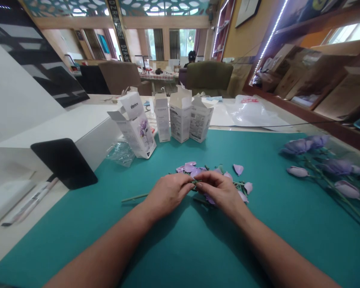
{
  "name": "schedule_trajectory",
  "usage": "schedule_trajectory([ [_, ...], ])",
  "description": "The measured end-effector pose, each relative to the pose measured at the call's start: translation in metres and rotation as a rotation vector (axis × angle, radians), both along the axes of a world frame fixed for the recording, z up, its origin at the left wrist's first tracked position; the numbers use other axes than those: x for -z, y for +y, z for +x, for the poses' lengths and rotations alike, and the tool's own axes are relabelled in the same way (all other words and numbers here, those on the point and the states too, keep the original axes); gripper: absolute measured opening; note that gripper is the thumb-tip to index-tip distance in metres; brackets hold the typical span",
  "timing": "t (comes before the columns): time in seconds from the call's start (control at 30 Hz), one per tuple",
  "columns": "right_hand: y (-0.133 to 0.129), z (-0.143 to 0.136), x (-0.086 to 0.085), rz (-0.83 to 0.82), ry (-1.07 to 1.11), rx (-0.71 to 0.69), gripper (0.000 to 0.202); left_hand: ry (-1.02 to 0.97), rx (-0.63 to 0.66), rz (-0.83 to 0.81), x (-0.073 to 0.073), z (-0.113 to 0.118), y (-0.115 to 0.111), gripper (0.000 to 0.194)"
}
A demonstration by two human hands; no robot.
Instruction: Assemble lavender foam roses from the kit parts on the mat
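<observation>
Over the teal mat [180,248], my left hand [168,194] and my right hand [220,190] meet fingertip to fingertip. Both are closed in a pinch on a small green stem piece [195,181]. A longer green stem [134,198] sticks out to the left behind my left hand; whether it joins the held piece is hidden. Purple petals [189,166] and green parts lie behind and under the hands. A single petal [238,169] rests a little apart, beyond my right hand.
Open white boxes [139,132] stand at the back beside crumpled clear plastic [121,154]. Purple flowers [337,167] lie at the right. A black tablet [64,163] leans at the left, near pens [28,203]. A plastic bag [249,110] lies behind the mat.
</observation>
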State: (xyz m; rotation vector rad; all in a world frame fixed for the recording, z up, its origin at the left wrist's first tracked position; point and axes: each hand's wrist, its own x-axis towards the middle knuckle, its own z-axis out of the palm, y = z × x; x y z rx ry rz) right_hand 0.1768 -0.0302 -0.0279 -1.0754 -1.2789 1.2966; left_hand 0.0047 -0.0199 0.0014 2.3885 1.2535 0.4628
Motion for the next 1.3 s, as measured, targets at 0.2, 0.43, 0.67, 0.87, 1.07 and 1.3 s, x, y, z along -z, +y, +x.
schedule_trajectory([
  [0.2, -0.003, -0.002, 0.002, 0.079, -0.032, 0.038, 0.019, -0.059, -0.027, -0.019, 0.002, -0.001, -0.001, 0.028],
  [0.43, -0.005, -0.002, 0.007, 0.24, -0.188, 0.103, 0.009, -0.075, -0.04, -0.077, 0.0, 0.0, -0.002, 0.028],
  [0.67, -0.009, -0.004, 0.007, 0.375, -0.289, 0.083, 0.011, -0.199, -0.038, -0.155, -0.008, 0.005, -0.006, 0.028],
  [0.87, -0.011, -0.005, 0.004, 0.507, -0.388, 0.072, 0.017, -0.261, -0.094, -0.2, -0.006, 0.007, -0.004, 0.025],
  [1.07, -0.016, -0.008, 0.0, 0.423, -0.309, 0.045, 0.027, -0.288, -0.106, -0.207, -0.007, 0.005, 0.0, 0.026],
  [1.3, -0.005, 0.014, -0.006, 0.321, -0.291, 0.154, 0.018, -0.26, -0.132, -0.2, -0.01, 0.003, 0.002, 0.024],
])
